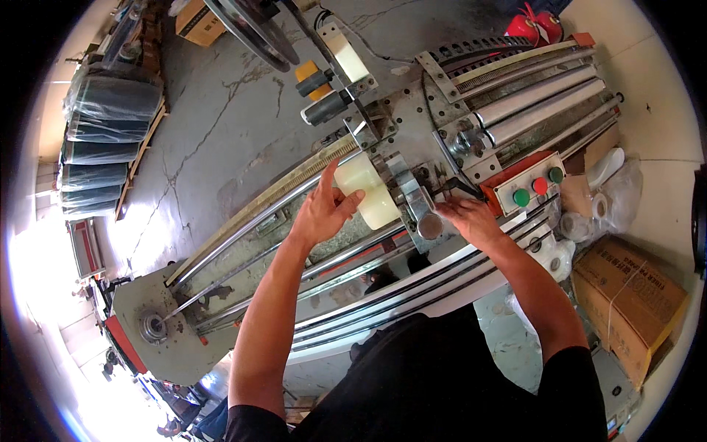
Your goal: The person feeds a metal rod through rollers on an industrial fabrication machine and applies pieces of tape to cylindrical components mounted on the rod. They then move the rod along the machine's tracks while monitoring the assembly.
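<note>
A short, cream-coloured cylinder [368, 193] sits on the machine, end-on against its metal head. My left hand [324, 210] rests at the cylinder's left end. Its index finger is stretched upward, and the thumb lies across the cream surface. To the right, my right hand [470, 219] is beside a silver metal arm with a round end [428, 225]. The fingers of that hand are bent together near a black lever [464, 190]; what they grip is hidden.
A control box [524, 186] with green and red buttons stands right of my right hand. Long polished rods [254, 232] run to the machine's left end plate [151, 324]. A cardboard carton [626, 295] sits at right. Wrapped dark rolls [107, 132] lie stacked at far left; red extinguishers [532, 28] stand behind.
</note>
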